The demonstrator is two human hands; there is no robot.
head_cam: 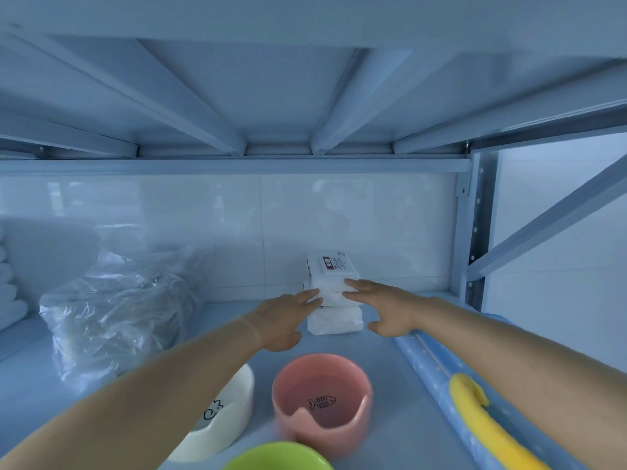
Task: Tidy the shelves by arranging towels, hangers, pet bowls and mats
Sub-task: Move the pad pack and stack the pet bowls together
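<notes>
A green bowl (pixel 278 457) and a pink fish-bone pet bowl (pixel 322 398) lie well short of the fingertips. The left hand (pixel 285 320) and right hand (pixel 383 307) press straight, slightly spread fingers against the stack of white towel packs (pixel 334 320), which stands between them.

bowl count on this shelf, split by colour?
pink bowl: 1
cream bowl: 1
green bowl: 1
Total: 3
</notes>
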